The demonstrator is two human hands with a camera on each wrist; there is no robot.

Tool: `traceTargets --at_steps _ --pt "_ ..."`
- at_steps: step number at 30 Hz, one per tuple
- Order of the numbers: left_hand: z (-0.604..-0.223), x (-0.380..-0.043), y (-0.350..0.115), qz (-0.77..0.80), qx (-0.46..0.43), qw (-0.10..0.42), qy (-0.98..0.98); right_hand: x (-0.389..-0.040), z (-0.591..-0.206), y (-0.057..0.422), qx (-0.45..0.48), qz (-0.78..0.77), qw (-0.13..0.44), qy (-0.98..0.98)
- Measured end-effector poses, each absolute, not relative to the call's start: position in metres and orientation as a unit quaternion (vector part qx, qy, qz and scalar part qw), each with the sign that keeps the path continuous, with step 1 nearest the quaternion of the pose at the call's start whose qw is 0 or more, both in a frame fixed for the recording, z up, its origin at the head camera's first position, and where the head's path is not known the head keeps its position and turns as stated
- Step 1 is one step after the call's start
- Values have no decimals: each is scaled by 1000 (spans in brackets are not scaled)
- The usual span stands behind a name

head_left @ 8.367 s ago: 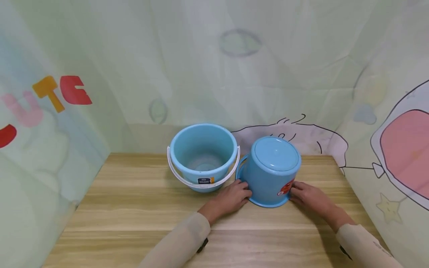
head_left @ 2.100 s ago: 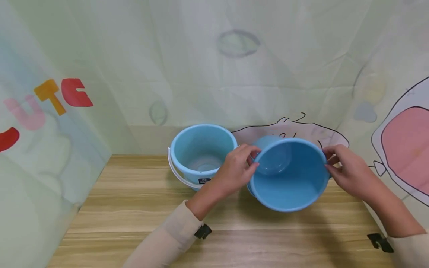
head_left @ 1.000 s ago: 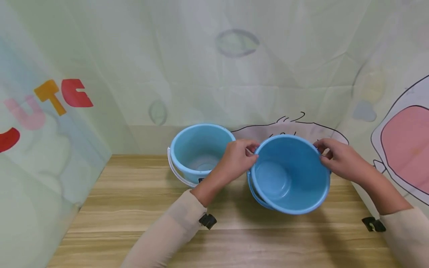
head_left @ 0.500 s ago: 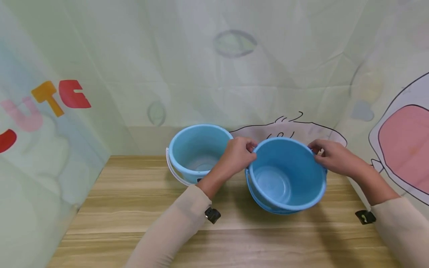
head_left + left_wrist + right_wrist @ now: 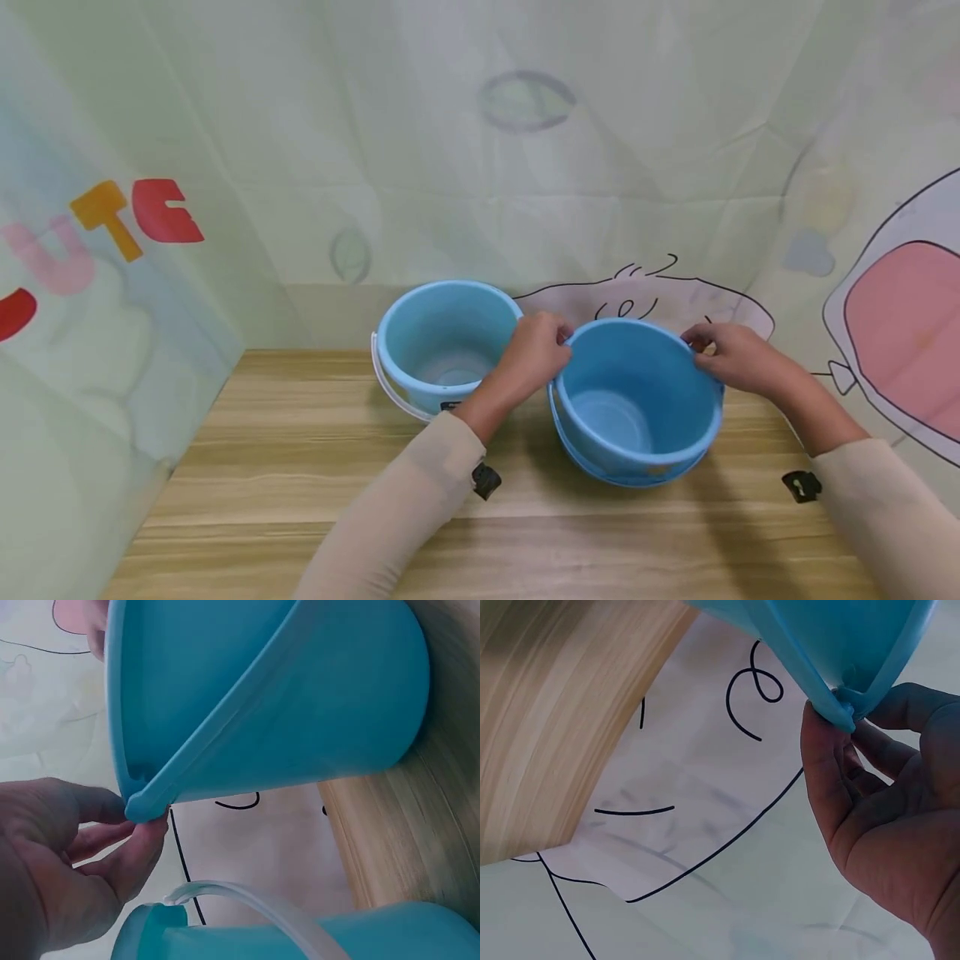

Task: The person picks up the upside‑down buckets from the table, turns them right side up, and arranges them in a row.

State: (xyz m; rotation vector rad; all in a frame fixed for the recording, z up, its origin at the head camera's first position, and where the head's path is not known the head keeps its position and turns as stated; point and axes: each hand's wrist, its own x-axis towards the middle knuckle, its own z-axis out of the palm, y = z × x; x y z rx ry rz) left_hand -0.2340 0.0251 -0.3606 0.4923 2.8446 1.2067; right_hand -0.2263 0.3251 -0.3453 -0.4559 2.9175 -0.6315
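In the head view a blue bucket [image 5: 637, 400] stands mouth-up at the right, its opening leaning toward me. Its blue handle [image 5: 225, 712] hangs down along the near side. My left hand [image 5: 542, 350] pinches the left of its rim by the handle's joint; the left wrist view shows thumb and fingers there. On the opposite side, my right hand [image 5: 738, 357] pinches the rim and handle end, seen close in the right wrist view. Whether the base touches the table fully, I cannot tell. A lighter blue bucket [image 5: 442, 333] with a white handle [image 5: 397, 396] stands upright left of it, partly behind my left hand.
The wood-grain table [image 5: 300, 475] extends in front of and left of both buckets. A pale printed curtain [image 5: 420, 167] hangs close behind and along both sides. Black straps [image 5: 486, 481] show at the sleeve cuffs.
The bucket was upside down at first, then lay turned with its mouth facing me. Now its mouth points upward, slightly lower and left. Both hands moved from the base-side rim to the upper rim.
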Motion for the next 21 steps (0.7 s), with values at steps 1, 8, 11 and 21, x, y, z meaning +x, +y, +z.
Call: traceTargets --at_steps 1,8,11,21 --pt "-361 -235 26 380 157 4 911 -226 -347 325 -146 -206 59 966" --pt "-363 -235 29 339 161 -4 927 -223 -356 322 -115 -201 40 972" --pt "-363 -233 29 332 155 2 931 -220 -358 321 -107 -203 29 973" --pt "-364 -218 23 322 215 -38 921 -194 -365 319 -93 -215 -35 972"
